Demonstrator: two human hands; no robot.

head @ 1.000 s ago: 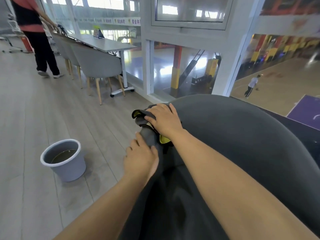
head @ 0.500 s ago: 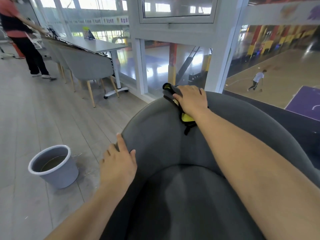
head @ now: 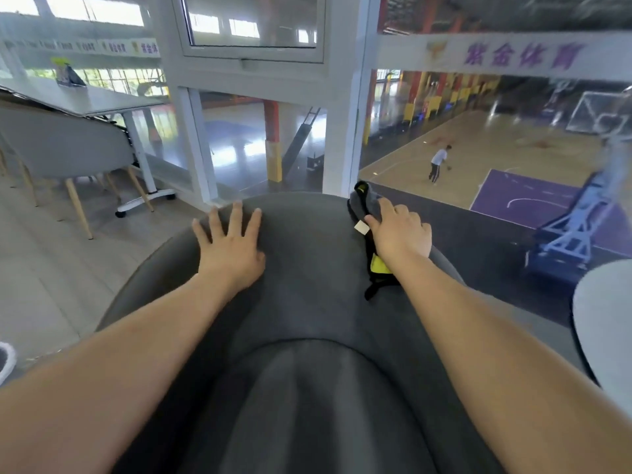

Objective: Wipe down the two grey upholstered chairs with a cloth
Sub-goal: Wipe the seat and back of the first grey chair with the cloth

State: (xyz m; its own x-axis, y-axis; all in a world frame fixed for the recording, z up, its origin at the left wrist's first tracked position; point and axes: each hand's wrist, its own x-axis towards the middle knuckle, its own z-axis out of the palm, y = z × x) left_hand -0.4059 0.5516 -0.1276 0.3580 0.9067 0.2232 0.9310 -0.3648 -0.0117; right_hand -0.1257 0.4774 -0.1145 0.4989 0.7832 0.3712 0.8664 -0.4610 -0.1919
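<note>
While left hand (head: pixel 232 249) rests flat, fingers spread, on grey chair (head: pixel 307 265), right hand (head: pixel 402 234) grips cloth (head: pixel 366 200) at rim.

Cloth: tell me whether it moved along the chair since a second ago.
Yes: the cloth, held by the right hand, slid rightward along the top rim of the chair.

The chair (head: pixel 307 285) was plain dark charcoal grey. The cloth (head: pixel 366 200) was dark grey with a bright yellow patch and a small white tag (head: pixel 361 228). The far chair (head: pixel 61 148) was pale grey on light wooden legs, and the table (head: pixel 85 100) was white. The floor (head: pixel 51 268) showed pale grey planks. The window frame (head: pixel 253 59) was white. The court (head: pixel 478 148) was tan with a purple zone and white lines. The pillar (head: pixel 272 138) was red over yellow, the banner (head: pixel 513 56) white with purple characters, and the hoop stand (head: pixel 574 234) blue.
</note>
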